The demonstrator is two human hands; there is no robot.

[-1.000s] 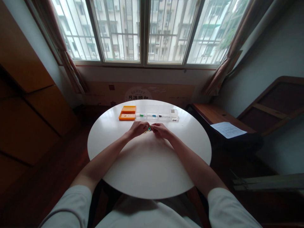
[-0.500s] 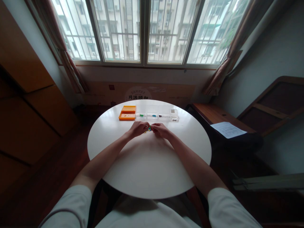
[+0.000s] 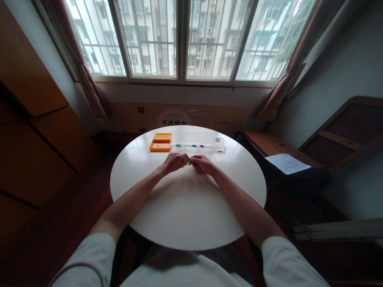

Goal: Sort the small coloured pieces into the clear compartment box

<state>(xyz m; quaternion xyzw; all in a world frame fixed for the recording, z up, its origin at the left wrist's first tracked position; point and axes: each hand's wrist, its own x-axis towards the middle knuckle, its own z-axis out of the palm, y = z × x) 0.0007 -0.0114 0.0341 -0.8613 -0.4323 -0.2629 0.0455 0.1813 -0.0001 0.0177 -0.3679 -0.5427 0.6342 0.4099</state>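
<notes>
Close together over the white round table, my left hand and my right hand both have their fingers pinched. Whatever sits between the fingertips is too small and covered to name; a bit of green shows there. Just below the fingertips, small coloured pieces in yellow, blue and green lie on the tabletop, partly hidden by the hands. Beyond the hands are an orange case, its lid raised, with small orange bits inside, and a clear compartment box holding green, blue and dark pieces.
To the right, a printed paper sheet rests on a dark seat beside a wooden bench. A large cardboard box stands behind the table, under the barred window. Wooden cabinets line the left side.
Hardly anything differs. Both hands stay in the same place with fingertips together, and the boxes have not moved.
</notes>
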